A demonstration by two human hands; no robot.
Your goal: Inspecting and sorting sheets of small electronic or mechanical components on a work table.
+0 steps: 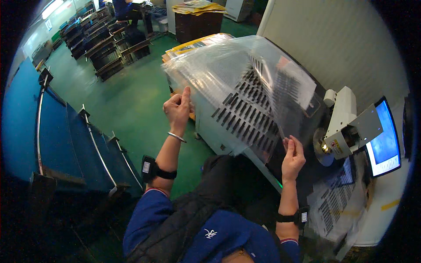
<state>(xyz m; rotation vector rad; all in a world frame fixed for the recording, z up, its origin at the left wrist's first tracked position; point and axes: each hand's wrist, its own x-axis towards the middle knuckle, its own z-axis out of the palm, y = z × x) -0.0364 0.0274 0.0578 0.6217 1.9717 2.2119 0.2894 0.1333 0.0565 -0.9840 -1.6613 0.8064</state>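
A large clear plastic film sheet [206, 65] with rows of black slanted bars spreads over a machine table [215, 131] and curls up along its right part. My left hand [176, 109] is closed at the sheet's left edge, thumb pointing up and fingers curled; the transparent edge is hard to make out there. Between the thumb and fingers of my right hand [293, 160], the near right edge of the sheet is pinched and raised. Under the lifted part, the dark table surface [302, 131] shows.
At right stand a white camera or microscope head [344, 118] with a round lit part and a lit monitor [383, 140]. More patterned sheets [335, 206] hang at lower right. Yellow folders [199, 8] top a brown cabinet. Blue panels with metal rods [90, 131] line the left; a person [123, 8] is far back.
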